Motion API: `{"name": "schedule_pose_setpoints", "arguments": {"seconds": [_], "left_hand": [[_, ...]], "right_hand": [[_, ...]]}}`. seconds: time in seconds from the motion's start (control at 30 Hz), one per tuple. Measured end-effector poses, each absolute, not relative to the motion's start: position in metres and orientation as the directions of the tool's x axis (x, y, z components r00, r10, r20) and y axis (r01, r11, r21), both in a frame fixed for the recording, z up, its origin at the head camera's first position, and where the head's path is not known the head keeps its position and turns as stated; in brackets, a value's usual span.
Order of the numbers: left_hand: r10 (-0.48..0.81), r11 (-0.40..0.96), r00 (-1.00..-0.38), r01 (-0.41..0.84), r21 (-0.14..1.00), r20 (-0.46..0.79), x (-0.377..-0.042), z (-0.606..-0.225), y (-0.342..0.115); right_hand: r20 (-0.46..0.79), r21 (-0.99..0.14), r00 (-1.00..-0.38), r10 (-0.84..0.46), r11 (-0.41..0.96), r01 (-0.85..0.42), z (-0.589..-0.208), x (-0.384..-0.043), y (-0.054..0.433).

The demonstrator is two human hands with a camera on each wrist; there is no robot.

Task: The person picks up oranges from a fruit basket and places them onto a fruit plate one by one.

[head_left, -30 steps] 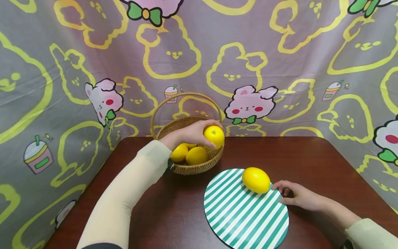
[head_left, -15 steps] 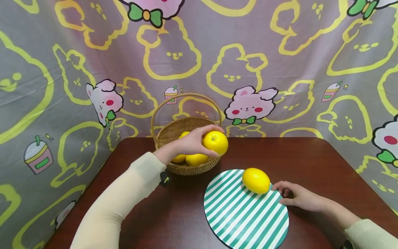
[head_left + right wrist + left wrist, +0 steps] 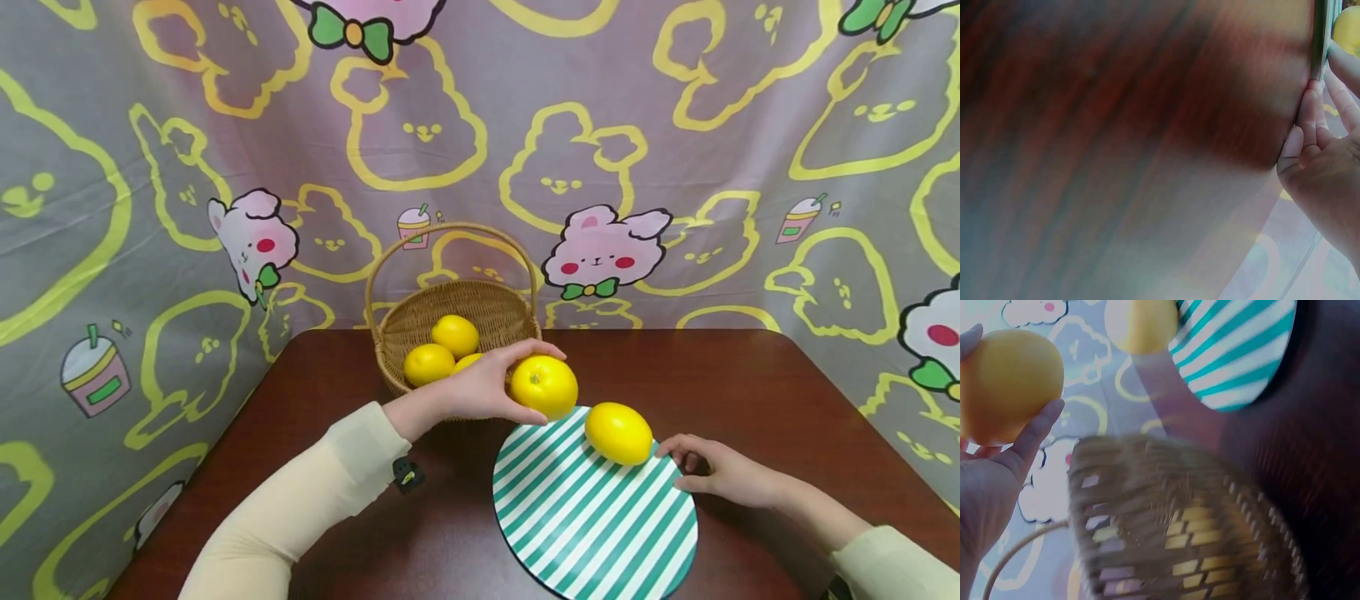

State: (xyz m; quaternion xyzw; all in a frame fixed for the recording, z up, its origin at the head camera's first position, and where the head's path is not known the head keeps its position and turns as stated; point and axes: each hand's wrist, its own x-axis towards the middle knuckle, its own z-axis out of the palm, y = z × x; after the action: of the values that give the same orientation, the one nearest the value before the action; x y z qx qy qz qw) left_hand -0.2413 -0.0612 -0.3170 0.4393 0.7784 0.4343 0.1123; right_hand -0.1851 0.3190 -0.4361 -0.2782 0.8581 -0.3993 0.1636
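My left hand [image 3: 486,388] grips a plump yellow lemon [image 3: 546,387], thumb below and fingers over the top. The lemon is held over the far left rim of a round board [image 3: 592,525] with green and white stripes. In the left wrist view the held lemon [image 3: 1013,387] shows between thumb and fingers. A second lemon [image 3: 618,434] lies on the board near its far right rim. My right hand [image 3: 731,475] rests on the table with its fingers loosely bent, thumb and forefinger at the board's right edge. Its fingers [image 3: 1313,119] show beside the board's edge.
A wicker basket [image 3: 495,300] with a tall hoop handle stands behind my left hand, holding several lemons [image 3: 455,335]. The dark wooden table [image 3: 675,367] reaches back to a cartoon-print curtain [image 3: 480,125].
My left hand has carried the lemon out of the basket, rightward and nearer, to the board's far left rim. More lemons in the basket now show. My right hand has stayed in place.
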Motion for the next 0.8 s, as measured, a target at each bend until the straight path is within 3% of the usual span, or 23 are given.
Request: {"name": "schedule_pose_setpoints", "arguments": {"seconds": [0.4, 0.8], "left_hand": [[0.866, 0.127, -0.453, 0.605, 0.786, 0.209, -0.223, -0.356, -0.030], [0.907, 0.133, -0.394, 0.604, 0.786, 0.149, -0.211, -0.387, -0.005]], "right_hand": [[-0.064, -0.779, -0.793, -0.605, 0.527, -0.339, -0.437, -0.186, 0.320], [-0.061, -0.779, -0.798, -0.600, 0.528, -0.337, -0.435, -0.185, 0.319]]}}
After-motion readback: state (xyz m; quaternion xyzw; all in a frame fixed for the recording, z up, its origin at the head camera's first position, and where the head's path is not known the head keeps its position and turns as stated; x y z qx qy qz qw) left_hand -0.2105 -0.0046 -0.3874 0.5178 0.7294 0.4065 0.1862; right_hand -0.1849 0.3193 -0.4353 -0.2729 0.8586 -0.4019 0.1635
